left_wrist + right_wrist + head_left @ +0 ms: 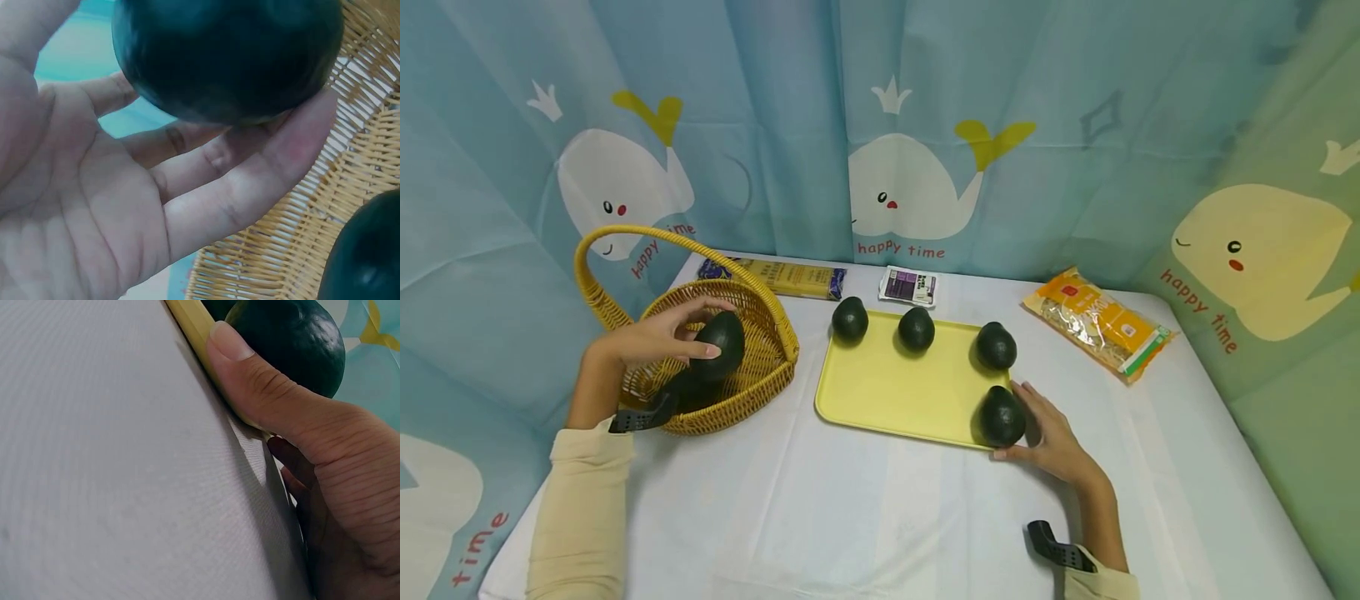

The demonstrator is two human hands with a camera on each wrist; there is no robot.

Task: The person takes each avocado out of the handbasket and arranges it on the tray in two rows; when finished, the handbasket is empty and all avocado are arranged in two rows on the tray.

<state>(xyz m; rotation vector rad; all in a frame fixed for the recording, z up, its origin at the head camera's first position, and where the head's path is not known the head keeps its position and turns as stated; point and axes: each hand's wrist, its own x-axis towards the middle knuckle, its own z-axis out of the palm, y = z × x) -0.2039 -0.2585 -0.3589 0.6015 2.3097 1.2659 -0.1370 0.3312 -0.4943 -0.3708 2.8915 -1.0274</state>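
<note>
My left hand (666, 333) grips a dark green avocado (724, 340) between thumb and fingers over the yellow wicker basket (760, 398). In the left wrist view the fingers curve beneath this avocado (228, 59), and another avocado (369, 256) lies lower in the basket. At the near right corner of the yellow tray (895, 392), my right hand (1051, 440) holds the tray, thumb along its front edge and fingers at its right side. Close by that hand, an avocado (1002, 417) sits in the corner. The right wrist view shows the thumb against the tray rim (190, 325).
More avocados stand along the tray's far side, one in the far left corner (850, 320). Behind them lie a purple-and-white packet (908, 286) and a long yellow-and-blue package (797, 279). An orange bag (1097, 323) lies at the right. Whale-print curtains (1037, 100) surround the white table.
</note>
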